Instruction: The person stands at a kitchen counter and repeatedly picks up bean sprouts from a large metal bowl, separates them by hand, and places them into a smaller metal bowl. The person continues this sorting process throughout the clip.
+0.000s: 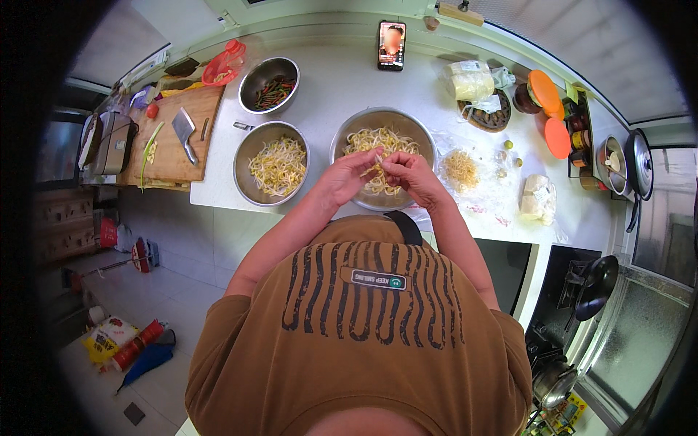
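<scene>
Both my hands meet above a large steel bowl [428, 136] of bean sprouts [384, 140] at the counter's front edge. My left hand [351, 173] and my right hand [409, 173] pinch what looks like a bean sprout [379, 159] between their fingertips. To the left stands a second steel bowl [242, 182] holding more sprouts [278, 166]. Behind it a smaller steel bowl [245, 87] contains red and green chillies [275, 92]. Right of the large bowl, a small pile of thin yellowish sprout tails [461, 170] lies on a clear plastic bag [482, 201].
A wooden cutting board [182, 158] bears a cleaver [184, 131], a scallion [149, 155] and garlic cloves [152, 151]. A lit phone [391, 46] leans at the back. Wrapped packages [471, 82], jars [524, 99] and a black wok [597, 288] are at the right.
</scene>
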### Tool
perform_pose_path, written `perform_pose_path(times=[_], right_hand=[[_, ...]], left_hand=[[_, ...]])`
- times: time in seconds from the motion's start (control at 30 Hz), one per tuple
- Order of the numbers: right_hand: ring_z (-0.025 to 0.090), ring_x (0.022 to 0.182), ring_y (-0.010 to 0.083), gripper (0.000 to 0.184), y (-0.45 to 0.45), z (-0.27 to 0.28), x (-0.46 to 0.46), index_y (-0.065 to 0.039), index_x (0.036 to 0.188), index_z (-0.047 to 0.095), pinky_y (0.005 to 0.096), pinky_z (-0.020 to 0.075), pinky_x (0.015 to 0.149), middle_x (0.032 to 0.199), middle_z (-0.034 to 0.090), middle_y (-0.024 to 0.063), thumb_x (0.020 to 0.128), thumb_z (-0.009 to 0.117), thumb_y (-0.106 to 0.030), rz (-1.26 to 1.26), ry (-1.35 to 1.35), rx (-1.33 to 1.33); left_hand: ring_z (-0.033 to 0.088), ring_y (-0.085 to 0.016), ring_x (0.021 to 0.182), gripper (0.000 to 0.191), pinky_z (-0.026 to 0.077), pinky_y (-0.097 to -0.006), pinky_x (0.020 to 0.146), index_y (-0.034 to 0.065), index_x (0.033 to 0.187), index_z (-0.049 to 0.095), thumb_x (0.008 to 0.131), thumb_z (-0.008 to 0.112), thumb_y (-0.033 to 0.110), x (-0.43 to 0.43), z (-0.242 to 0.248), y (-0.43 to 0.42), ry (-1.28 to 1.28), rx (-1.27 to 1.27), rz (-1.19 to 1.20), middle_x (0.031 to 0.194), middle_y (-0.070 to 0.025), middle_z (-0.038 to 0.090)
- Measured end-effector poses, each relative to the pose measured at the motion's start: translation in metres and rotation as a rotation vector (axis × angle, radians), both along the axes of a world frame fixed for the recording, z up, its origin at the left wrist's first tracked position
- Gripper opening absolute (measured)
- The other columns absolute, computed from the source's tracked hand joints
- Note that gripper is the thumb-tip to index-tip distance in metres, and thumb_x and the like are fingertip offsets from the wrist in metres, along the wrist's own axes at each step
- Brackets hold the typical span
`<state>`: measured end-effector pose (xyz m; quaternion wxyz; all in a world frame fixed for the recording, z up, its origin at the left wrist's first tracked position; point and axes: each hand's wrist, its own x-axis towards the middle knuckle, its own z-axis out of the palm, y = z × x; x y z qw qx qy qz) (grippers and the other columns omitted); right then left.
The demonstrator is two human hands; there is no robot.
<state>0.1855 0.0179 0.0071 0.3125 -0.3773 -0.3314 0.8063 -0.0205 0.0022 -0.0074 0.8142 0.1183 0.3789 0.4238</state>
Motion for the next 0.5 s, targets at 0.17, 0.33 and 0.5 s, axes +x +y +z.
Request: perform_pose_path(times=[0.17, 0.33, 0.5], right_hand=[[0.048, 0.062, 0.0075, 0.011, -0.004, -0.006, -0.004, -0.008, 0.087, 0.061, 0.0219, 0.0386, 0.058, 0.072, 0.055, -0.0036, 0.093, 0.069, -0.013, -0.03, 0.033, -0.019], [0.046, 0.058, 0.008, 0.014, -0.006, -0.012, -0.009, -0.007, 0.084, 0.059, 0.0232, 0.0368, 0.055, 0.068, 0.052, -0.0036, 0.093, 0.067, -0.014, -0.103, -0.19, 0.196], [0.048, 0.062, 0.0093, 0.012, -0.004, -0.019, 0.001, -0.007, 0.085, 0.058, 0.025, 0.0382, 0.057, 0.072, 0.053, -0.0011, 0.093, 0.064, -0.012, -0.086, -0.073, 0.047]], left_hand=[[0.055, -0.009, 0.113, 0.032, 0.043, -0.0318, 0.102, 0.0065, 0.125, 0.066, 0.097, 0.067, 0.022, -0.001, -0.008, -0.001, -0.043, 0.011, -0.027, 0.128, 0.0008, 0.064], [0.056, -0.01, 0.111, 0.033, 0.043, -0.0319, 0.101, 0.006, 0.127, 0.064, 0.098, 0.066, 0.021, 0.007, -0.007, -0.003, 0.021, 0.024, 0.013, 0.128, 0.0004, 0.064], [0.056, -0.011, 0.115, 0.032, 0.044, -0.0324, 0.101, 0.0071, 0.128, 0.062, 0.099, 0.064, 0.021, 0.006, -0.018, 0.0, 0.022, 0.015, 0.102, 0.13, -0.0003, 0.064]])
